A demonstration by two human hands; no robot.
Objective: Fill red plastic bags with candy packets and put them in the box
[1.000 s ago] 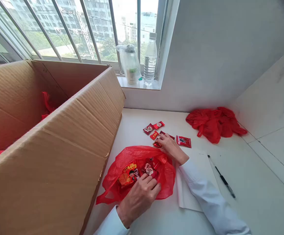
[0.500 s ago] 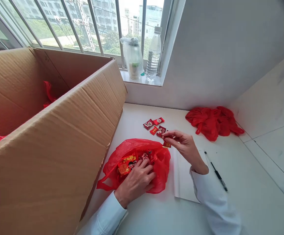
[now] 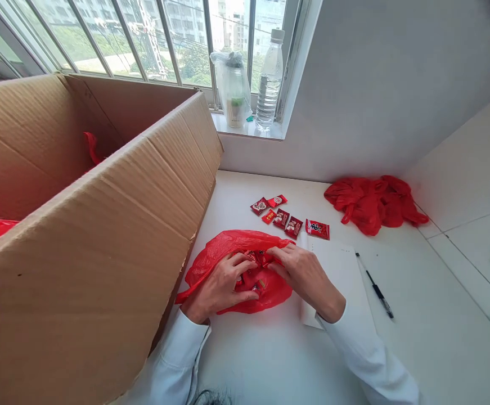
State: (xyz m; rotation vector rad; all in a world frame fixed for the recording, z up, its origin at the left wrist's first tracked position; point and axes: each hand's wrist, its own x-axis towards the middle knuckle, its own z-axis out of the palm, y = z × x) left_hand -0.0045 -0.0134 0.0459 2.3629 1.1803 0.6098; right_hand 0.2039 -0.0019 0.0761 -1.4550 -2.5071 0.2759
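Note:
A thin red plastic bag (image 3: 211, 253) lies open on the white table, with several small red packets (image 3: 258, 286) inside. My left hand (image 3: 223, 284) reaches into the bag from the left, its thumb and fingers spread around the packets. At the bag's right edge, my right hand (image 3: 304, 273) has its fingertips inside the mouth; whether they pinch a packet or the film is hidden. Just behind the bag lie several small packets (image 3: 281, 218), and a larger red packet (image 3: 317, 229) sits to their right.
A big cardboard box (image 3: 143, 197) with red bags inside stands at the left. Crumpled red bags (image 3: 371, 202) lie at the back right. A notebook (image 3: 341, 264) and a pen (image 3: 377, 289) are on the right; a water bottle (image 3: 269, 84) stands on the windowsill.
My right hand has moved down and left from the loose packets to the bag. More packets now show on the table behind it. My left hand has shifted left and spread its fingers.

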